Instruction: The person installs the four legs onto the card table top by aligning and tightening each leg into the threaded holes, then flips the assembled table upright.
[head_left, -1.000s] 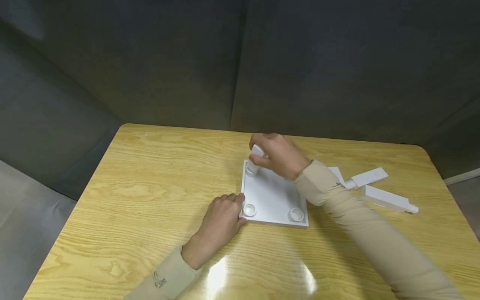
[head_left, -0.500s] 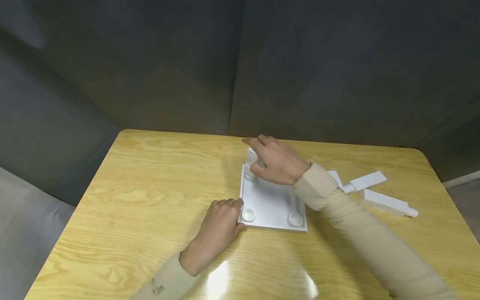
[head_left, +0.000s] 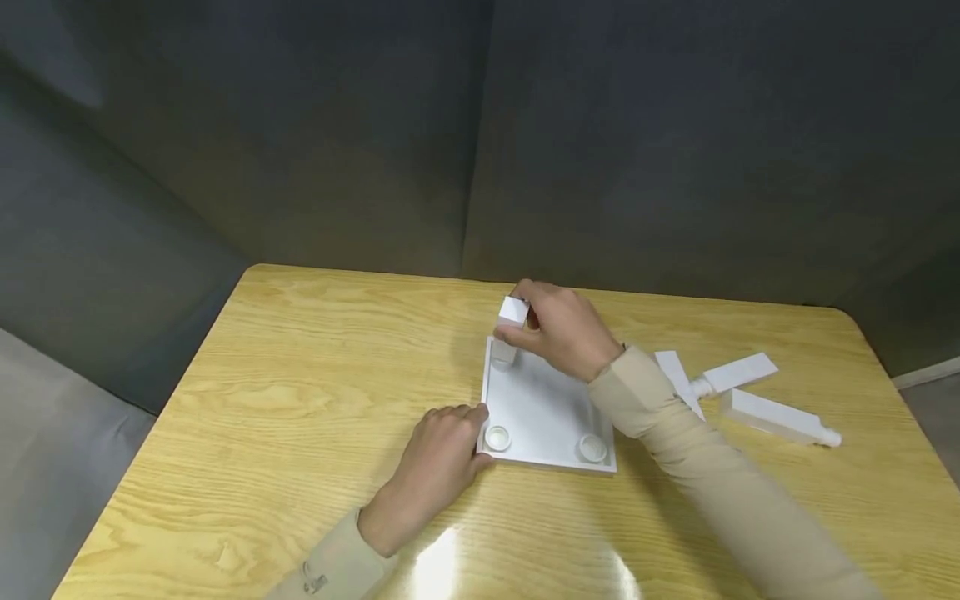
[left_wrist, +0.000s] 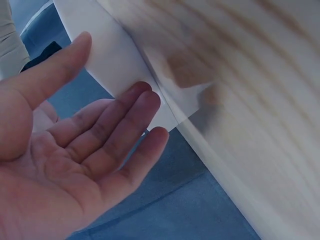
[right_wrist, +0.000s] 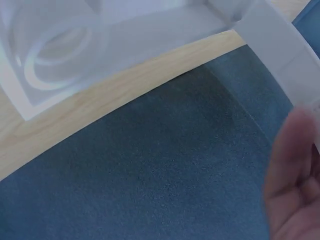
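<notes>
A white square tabletop [head_left: 543, 408] with a raised rim lies on the wooden table, its round corner sockets facing up. At its near left corner my left hand [head_left: 438, 450] grips the edge, thumb on the near side and fingers along the left side. My right hand [head_left: 566, 329] holds a white square table leg [head_left: 513, 312], thumb on one face and fingers on another. That leg stands upright in the far left socket, as the right wrist view also shows the leg [right_wrist: 280, 47]. The far right corner is hidden behind my right hand and sleeve.
Three more white table legs lie right of the tabletop: one leg [head_left: 672, 371] near the sleeve, one leg [head_left: 742, 372] behind, one leg [head_left: 776, 414] in front. Two sockets show at the near corners, a left socket [head_left: 498, 437] and a right socket [head_left: 592, 448].
My right hand's fingers have straightened off the leg and then closed round it again. The leg's faces appear turned. The left hand keeps its place at the corner.
</notes>
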